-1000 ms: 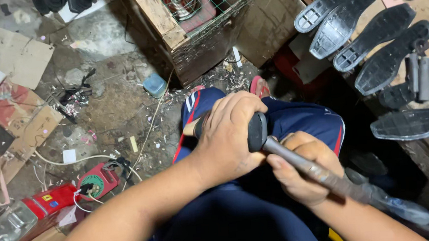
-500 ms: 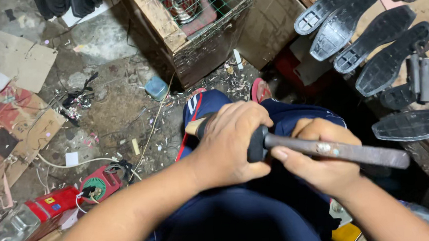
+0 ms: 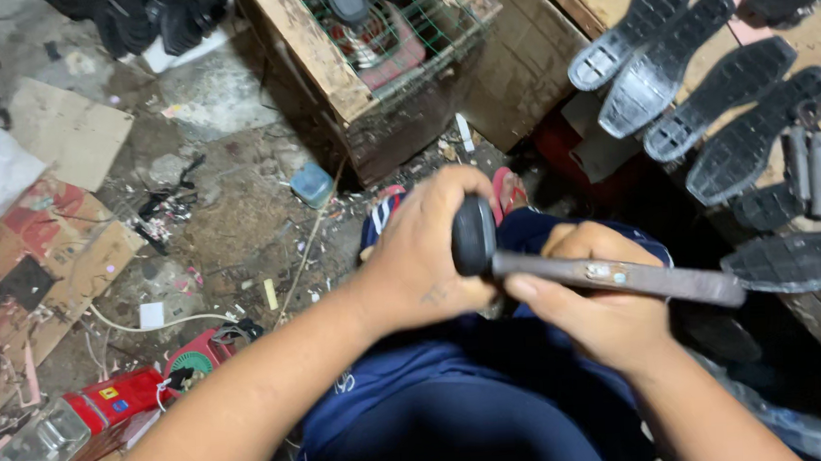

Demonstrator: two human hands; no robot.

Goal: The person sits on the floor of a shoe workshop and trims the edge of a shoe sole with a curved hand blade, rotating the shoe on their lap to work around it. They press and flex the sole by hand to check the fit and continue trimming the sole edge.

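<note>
left hand point(image 3: 426, 248) was clamped over something hidden on the lap, beside the hammer head point(image 3: 473, 235) | right hand point(image 3: 600, 295) gripped the hammer handle point(image 3: 622, 279) | risk imo: head sat right against left fingers, a slip would've pinched them | black soles point(image 3: 706, 98) on bench close by, easy to knock

A hammer point(image 3: 613, 278) is held over the lap, above dark blue trousers. Its round black head point(image 3: 473, 235) is pointed toward the camera and is covered on the far side by the left hand point(image 3: 426, 248). The worn, grey-brown handle is laid almost level, running rightward, with its free end near the black soles. The handle is gripped just behind the head by the right hand point(image 3: 605, 304).
</note>
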